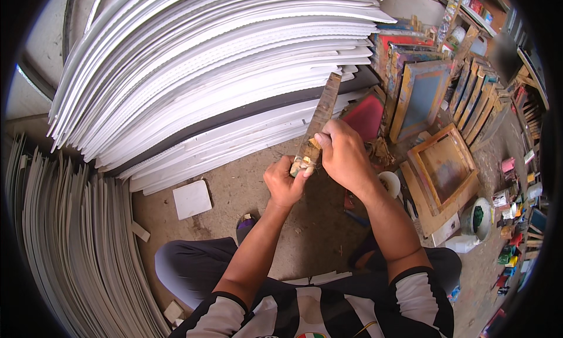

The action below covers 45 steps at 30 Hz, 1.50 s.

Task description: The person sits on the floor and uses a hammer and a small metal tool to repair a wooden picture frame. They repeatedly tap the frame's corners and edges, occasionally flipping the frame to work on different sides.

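A long, flat, stained brown strip (325,106) slants up and away in front of me; I cannot tell whether it is wood or rusty metal. Its near end is lumpy, with pale yellowish and greenish material (304,163) around it. My left hand (282,182) is closed round that near end, the thumb pressed along it. Just above, my right hand (345,155) is closed at the strip's edge. A small yellowish bit (315,143) shows by its thumb. The right fingertips are partly hidden.
Tall stacks of white sheets (234,62) and grey sheets (70,238) stand ahead and left. Wooden frames (443,168), a white cup (389,183) and a tub with green paint (476,219) are at right. A white square piece (192,199) lies on the floor.
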Tool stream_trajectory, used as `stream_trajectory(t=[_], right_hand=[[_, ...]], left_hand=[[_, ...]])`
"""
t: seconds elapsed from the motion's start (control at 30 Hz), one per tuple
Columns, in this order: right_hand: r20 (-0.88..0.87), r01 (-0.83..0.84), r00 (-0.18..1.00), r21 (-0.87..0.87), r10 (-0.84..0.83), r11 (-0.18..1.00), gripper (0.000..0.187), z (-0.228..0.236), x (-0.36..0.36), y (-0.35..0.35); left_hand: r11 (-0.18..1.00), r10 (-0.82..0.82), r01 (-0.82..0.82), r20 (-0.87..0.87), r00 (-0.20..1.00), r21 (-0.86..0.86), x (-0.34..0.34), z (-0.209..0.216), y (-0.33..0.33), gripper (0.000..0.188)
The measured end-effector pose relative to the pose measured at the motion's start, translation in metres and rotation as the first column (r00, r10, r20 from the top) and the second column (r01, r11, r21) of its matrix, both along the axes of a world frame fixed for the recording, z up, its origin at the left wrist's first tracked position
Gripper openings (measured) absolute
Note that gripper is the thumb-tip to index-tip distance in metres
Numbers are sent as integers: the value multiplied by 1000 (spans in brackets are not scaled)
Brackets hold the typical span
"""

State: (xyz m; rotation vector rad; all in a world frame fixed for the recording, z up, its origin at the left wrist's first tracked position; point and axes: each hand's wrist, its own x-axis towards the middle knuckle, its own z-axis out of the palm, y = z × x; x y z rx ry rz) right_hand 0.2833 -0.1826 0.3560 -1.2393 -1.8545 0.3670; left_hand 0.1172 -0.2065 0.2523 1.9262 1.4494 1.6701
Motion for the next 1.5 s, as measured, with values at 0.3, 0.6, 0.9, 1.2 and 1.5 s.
stream_trajectory(t=[0.3,0.6,0.9,1.2,1.5], right_hand=[[15,68,998,-23,-67,997,16,-12,6,19],[-436,49,880,-314,-190,948,10,-71,46,62],[-683,-193,723,-341,-101,920,10,-124,2,67],[-901,-486,413,-97,130,869,12,-85,-72,23],[-692,-190,683,143,235,971,14,-47,-116,1]], left_hand=[[1000,-15,16,52,999,-17,-1,1,0,45],[994,-36,67,323,946,-86,-44,-8,11,63],[958,165,-32,453,876,-287,-171,-65,22,57],[980,-37,-34,345,938,197,-104,-10,18,56],[983,-38,8,160,986,184,-71,27,21,20]])
